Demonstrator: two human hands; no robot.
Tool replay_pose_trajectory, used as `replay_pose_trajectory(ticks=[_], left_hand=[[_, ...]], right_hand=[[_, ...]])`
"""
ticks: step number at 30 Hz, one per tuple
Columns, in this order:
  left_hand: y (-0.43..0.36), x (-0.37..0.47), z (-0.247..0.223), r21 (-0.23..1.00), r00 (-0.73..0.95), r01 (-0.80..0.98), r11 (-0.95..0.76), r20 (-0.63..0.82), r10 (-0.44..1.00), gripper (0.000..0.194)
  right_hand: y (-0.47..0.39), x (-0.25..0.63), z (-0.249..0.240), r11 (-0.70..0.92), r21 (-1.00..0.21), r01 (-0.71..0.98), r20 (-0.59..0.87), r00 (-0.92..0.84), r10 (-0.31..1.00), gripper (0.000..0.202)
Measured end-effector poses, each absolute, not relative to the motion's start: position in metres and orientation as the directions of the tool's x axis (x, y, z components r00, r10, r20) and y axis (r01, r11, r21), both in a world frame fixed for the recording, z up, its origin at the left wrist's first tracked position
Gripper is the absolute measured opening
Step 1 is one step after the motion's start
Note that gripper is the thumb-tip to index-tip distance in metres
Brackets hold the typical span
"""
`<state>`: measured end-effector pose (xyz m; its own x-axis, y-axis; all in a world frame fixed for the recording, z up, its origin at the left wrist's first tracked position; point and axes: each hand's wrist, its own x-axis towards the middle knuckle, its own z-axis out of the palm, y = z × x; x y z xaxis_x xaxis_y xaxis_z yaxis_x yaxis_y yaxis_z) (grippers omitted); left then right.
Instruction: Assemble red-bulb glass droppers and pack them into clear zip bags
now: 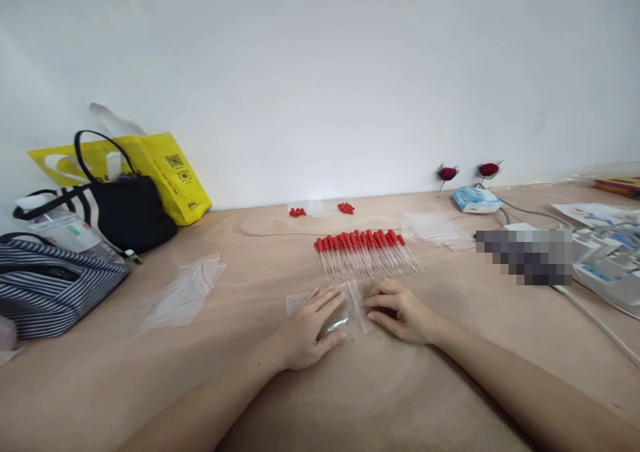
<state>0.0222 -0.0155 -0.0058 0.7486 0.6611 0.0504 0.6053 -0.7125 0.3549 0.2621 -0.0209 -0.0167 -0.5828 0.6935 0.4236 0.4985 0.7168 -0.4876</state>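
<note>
A clear zip bag [354, 305] lies flat on the wooden table [280, 399]. Across its left part rests my left hand [311, 327], palm down with the thumb apart from the fingers. At the bag's right, zip-side edge is my right hand [400, 311], its fingers bent and the thumb apart below them; nothing shows between them. Just beyond both hands, several glass droppers with red rubber tops [363, 241] lie side by side in a row. Farther back, small red pieces [297, 212] are by clear bags [320, 208] near the wall.
Flat clear bags lie at left [185, 292] and back right [433, 229]. A yellow bag [175, 179], black bag [130, 212] and striped bag [60, 292] stand far left. A blue-white pack [477, 199], cables and a power strip [607, 275] are right.
</note>
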Motion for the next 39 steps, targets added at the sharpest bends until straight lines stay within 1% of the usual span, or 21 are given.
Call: replay_pose_trajectory(ticks=[3, 6, 7, 9, 12, 14, 20, 23, 26, 30, 33, 35, 37, 39], left_hand=[[-0.016, 0.022, -0.005, 0.383, 0.760, 0.583, -0.717, 0.056, 0.648, 0.057], [-0.015, 0.023, -0.002, 0.413, 0.758, 0.571, -0.709, 0.064, 0.649, 0.063], [-0.015, 0.023, -0.001, 0.419, 0.757, 0.571, -0.705, 0.063, 0.651, 0.065], [-0.014, 0.024, 0.001, 0.429, 0.757, 0.568, -0.703, 0.062, 0.650, 0.067], [-0.015, 0.024, 0.001, 0.440, 0.764, 0.554, -0.707, 0.070, 0.642, 0.067], [-0.015, 0.024, 0.000, 0.449, 0.757, 0.558, -0.697, 0.068, 0.650, 0.067], [-0.014, 0.012, 0.004, 0.467, 0.698, 0.635, -0.615, -0.008, 0.716, 0.065], [-0.013, 0.008, 0.006, 0.477, 0.691, 0.635, -0.607, 0.000, 0.723, 0.061], [-0.012, 0.008, 0.006, 0.490, 0.684, 0.628, -0.604, 0.021, 0.729, 0.057], [-0.009, 0.012, 0.004, 0.501, 0.705, 0.594, -0.630, 0.052, 0.707, 0.049], [-0.007, 0.014, 0.002, 0.501, 0.717, 0.579, -0.643, 0.064, 0.694, 0.047], [-0.006, 0.015, 0.001, 0.498, 0.714, 0.584, -0.641, 0.060, 0.698, 0.048], [-0.005, 0.016, 0.000, 0.495, 0.712, 0.588, -0.640, 0.059, 0.700, 0.048], [-0.005, 0.017, 0.000, 0.493, 0.715, 0.584, -0.645, 0.064, 0.696, 0.048]], right_hand=[[-0.022, 0.263, -0.012, 0.750, -0.479, 0.456, 0.426, -0.627, 0.653, 0.023], [-0.023, 0.263, -0.008, 0.808, -0.458, 0.371, 0.407, -0.721, 0.561, 0.027], [-0.023, 0.262, -0.007, 0.824, -0.452, 0.342, 0.393, -0.753, 0.528, 0.031], [-0.024, 0.260, -0.005, 0.841, -0.442, 0.313, 0.352, -0.802, 0.483, 0.045], [-0.025, 0.257, -0.005, 0.846, -0.415, 0.334, 0.281, -0.837, 0.469, 0.064], [-0.026, 0.257, -0.006, 0.845, -0.393, 0.363, 0.247, -0.843, 0.477, 0.068], [-0.027, 0.263, -0.002, 0.823, -0.406, 0.397, 0.206, -0.838, 0.506, 0.060], [-0.027, 0.263, 0.000, 0.812, -0.435, 0.389, 0.215, -0.831, 0.513, 0.054], [-0.026, 0.263, 0.000, 0.793, -0.489, 0.362, 0.248, -0.814, 0.525, 0.048], [-0.025, 0.266, -0.002, 0.743, -0.597, 0.301, 0.273, -0.795, 0.541, 0.042], [-0.021, 0.272, -0.001, 0.669, -0.689, 0.279, 0.260, -0.766, 0.588, 0.032], [-0.011, 0.274, 0.000, 0.614, -0.725, 0.311, 0.255, -0.707, 0.659, 0.026], [0.007, 0.274, 0.001, 0.558, -0.719, 0.416, 0.281, -0.560, 0.780, 0.025], [0.032, 0.271, 0.000, 0.448, -0.675, 0.587, 0.334, -0.299, 0.894, 0.027]])
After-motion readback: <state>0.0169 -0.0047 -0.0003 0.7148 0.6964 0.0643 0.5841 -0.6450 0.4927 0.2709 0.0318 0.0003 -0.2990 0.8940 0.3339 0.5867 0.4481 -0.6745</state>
